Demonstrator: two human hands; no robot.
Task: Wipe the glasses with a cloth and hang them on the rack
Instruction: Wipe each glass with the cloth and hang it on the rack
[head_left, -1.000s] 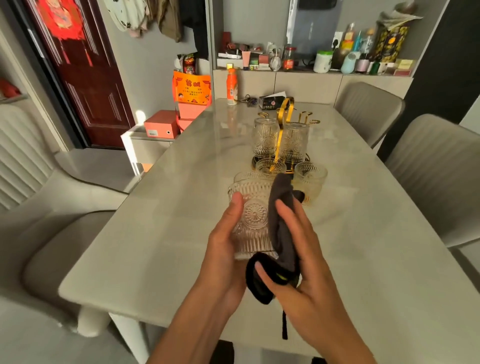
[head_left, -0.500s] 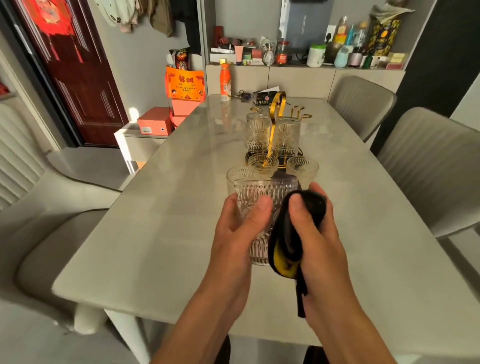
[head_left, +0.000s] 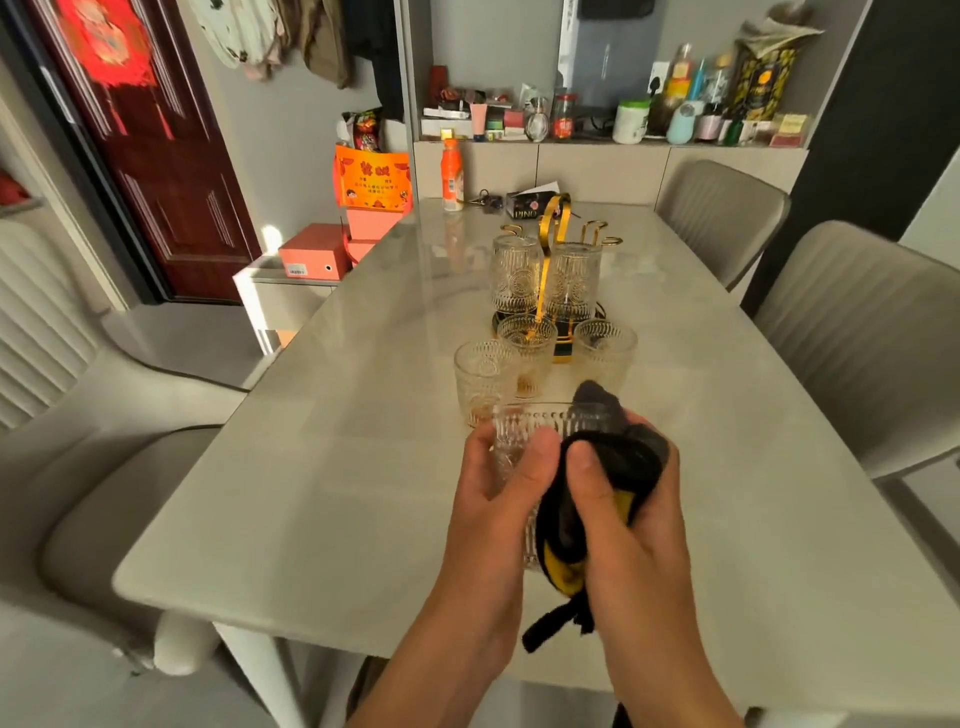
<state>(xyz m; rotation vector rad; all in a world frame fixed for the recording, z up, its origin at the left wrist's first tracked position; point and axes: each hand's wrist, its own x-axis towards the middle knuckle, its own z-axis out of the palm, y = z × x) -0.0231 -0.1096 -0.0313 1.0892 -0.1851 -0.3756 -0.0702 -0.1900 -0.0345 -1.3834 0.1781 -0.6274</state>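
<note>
- Left hand (head_left: 506, 486) wraps the glass (head_left: 524, 441), thumb across the near wall, fingers hidden behind; the glass is held in the air over the near end of the counter (head_left: 332, 499), not resting on it.
- Right hand (head_left: 618, 499) bunches the dark cloth (head_left: 618, 467) against the glass's right side, thumb pinning it, a tail of cloth poking over the rim.
- Risk one: ribbed glass and only one hand really bearing it. A hard rub from the cloth side could twist it out of that grip, and a drop lands on a hard counter.
- A loose strip of cloth dangles below the wrist, near the counter edge; it could snag there.
- Just beyond stand three upright glasses (head_left: 485, 382), close together. Swinging the wiped glass forward could knock them.
- Behind them the gold rack (head_left: 553, 244) already carries two upturned glasses (head_left: 517, 273); free hooks are at the back, so the reach passes over everything, and a clumsy hang could tip the rack.
</note>
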